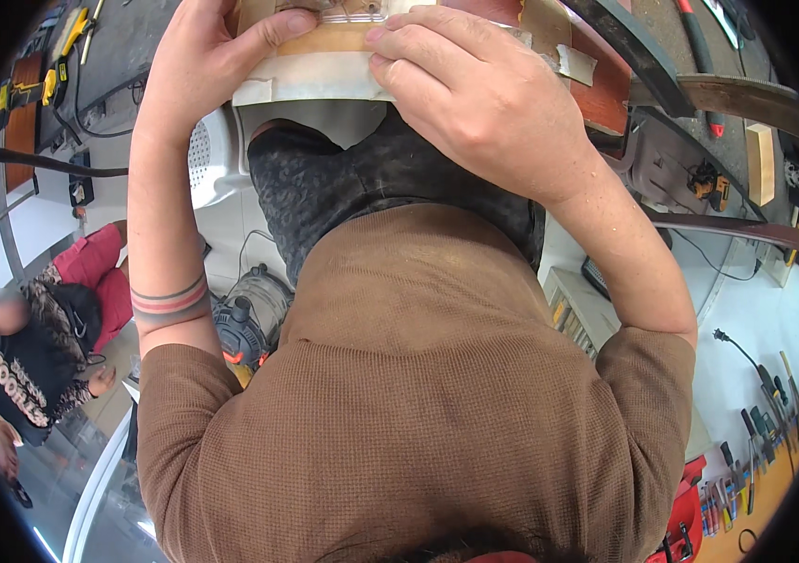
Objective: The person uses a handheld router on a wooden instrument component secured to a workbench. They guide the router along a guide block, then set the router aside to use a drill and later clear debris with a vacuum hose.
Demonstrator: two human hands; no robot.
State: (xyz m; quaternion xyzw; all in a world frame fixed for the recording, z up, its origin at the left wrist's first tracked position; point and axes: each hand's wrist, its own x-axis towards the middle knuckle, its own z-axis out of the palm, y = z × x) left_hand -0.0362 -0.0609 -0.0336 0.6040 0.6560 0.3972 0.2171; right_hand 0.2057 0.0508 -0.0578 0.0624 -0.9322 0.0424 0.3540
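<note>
A tan wooden strip (329,39) lies at the upper edge of the view, above the person's lap, between the two hands. A pale band (324,77) runs along its near side, and a small clear piece (353,16) shows just beyond it, partly cut off by the frame.

The left hand (195,61) is at the strip's left end, its thumb laid on top, pointing inward; its other fingers are mostly out of sight, so I cannot tell whether it grips. The right hand (479,89) reaches in from the right, fingers bent, fingertips on the strip and the band. Its thumb is hidden, so its grip cannot be told either. The hands are apart, with strip showing between them.

Right of the right hand are a reddish-brown panel (597,89), a tape scrap (576,64) and a dark curved bar (634,52). Farther right stand a wooden block (759,164) and a yellow drill (714,188).

Below the left end is a white perforated stool (216,159); a vacuum (254,310) stands on the floor beside the torso. Another person (43,324), in a black top and red shorts, is at far left. Hand tools (752,436) line the lower right.
</note>
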